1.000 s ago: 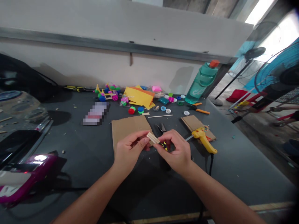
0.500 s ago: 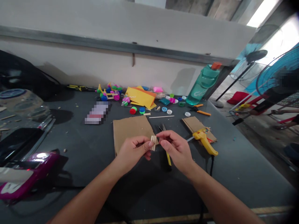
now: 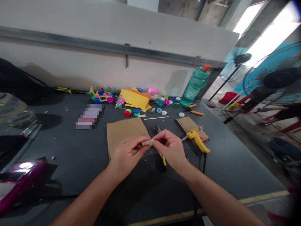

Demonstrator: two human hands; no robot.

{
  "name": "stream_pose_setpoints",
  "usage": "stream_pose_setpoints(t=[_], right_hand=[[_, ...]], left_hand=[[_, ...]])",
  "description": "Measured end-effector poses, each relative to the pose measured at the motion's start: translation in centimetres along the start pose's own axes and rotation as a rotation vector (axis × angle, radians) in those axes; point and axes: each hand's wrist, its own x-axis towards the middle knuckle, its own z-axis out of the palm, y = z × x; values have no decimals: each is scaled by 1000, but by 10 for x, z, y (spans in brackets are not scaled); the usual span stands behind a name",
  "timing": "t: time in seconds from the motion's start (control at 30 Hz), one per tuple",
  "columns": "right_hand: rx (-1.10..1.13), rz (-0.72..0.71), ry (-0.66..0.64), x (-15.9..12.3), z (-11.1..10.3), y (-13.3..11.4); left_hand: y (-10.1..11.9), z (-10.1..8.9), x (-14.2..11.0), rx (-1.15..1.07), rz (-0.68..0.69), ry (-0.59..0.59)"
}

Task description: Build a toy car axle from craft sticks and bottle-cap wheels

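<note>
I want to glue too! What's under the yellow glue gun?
A piece of brown cardboard lies under the yellow glue gun, with small colored scraps near the gun. The cardboard right beneath the gun is covered, so that part can't be seen.

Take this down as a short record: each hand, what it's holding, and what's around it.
Left hand: holding wooden craft stick pieces
Right hand: holding the same pieces from the other end
Beneath: brown cardboard sheet
Nearby: yellow hot glue gun, resting on a cardboard piece; teal water bottle
</note>
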Motion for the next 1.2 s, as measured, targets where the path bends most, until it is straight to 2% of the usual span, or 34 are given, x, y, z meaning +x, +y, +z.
stream_pose_setpoints(t=[0.1, 0.17, 0.23, 0.27, 0.33, 0.4, 0.47, 0.53, 0.6, 0.67, 0.73, 0.77, 0.8, 0.83, 0.9, 0.97, 1.07, 1.2], right_hand=[[-181, -61, -42, 5, -10, -9], [-418, -82, -29, 8, -31, -17], [-773, -58, 94, 10, -63, -20], [-969, -8, 156, 10, -81, -18], [-1335, 196, 257, 9, -114, -5], [-1520, 414, 216, 8, -139, 15], [-1562, 505, 114, 8, -152, 34], [-1533, 530, 35, 9, -156, 46], [-1489, 522, 39, 11, -155, 47], [-1441, 465, 150, 10, -152, 38], [-1320, 352, 321, 4, -146, 22], [-1199, 287, 387, 0, -141, 11], [-1028, 226, 399, -6, -134, 0], [-802, 179, 349, -11, -125, -10], [-370, 171, 120, -21, -102, -28], [-125, 202, -2, -28, -77, -38], [-19, 212, -93, -32, -48, -36], [-63, 203, -120, -32, -36, -19]], left_hand=[[-5, -1, -1, 254, 210, 53], [-8, -3, 0, 344, 271, 86], [-10, -3, 0, 377, 306, 108], [-11, -4, 0, 378, 325, 116], [-13, -4, -1, 367, 364, 131], [-13, -3, -2, 364, 394, 134], [-12, -3, -2, 368, 405, 125], [-12, -3, -2, 366, 405, 124], [-12, -3, -2, 362, 396, 137], [-12, -3, -1, 363, 387, 150], [-12, -3, -1, 369, 388, 151], [-13, -3, -1, 374, 393, 148], [-13, -3, -1, 378, 400, 148], [-13, -4, -1, 381, 406, 146], [-13, -5, 0, 387, 414, 142], [-14, -6, 0, 395, 404, 138], [-17, -9, 1, 417, 375, 150], [-19, -11, 2, 454, 346, 173]])
